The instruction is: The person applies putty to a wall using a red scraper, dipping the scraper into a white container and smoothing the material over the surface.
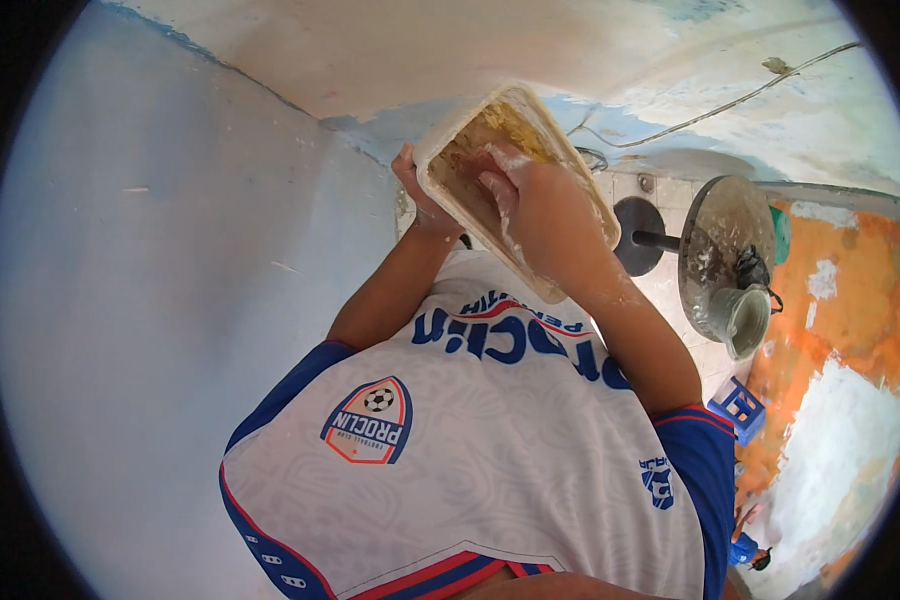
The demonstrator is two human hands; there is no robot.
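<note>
A rectangular cream plastic tub (570, 152) is held up in front of my chest, tilted, with yellowish and pale residue smeared inside. My left hand (425, 195) grips its left side, the thumb showing at the rim and the other fingers hidden behind the wall. Reaching over the near right edge, my right hand (535, 200) is inside the tub. Its fingers are curled and coated in white paste. Whatever they may be holding is hidden.
A pale blue wall (170, 250) stands close on my left; ahead is a wall with peeling paint (390, 60) and a loose cable (710, 112). To the right are a round table (715, 230) bearing a bucket (745, 322), a blue stool (738, 410) and another person (745, 548).
</note>
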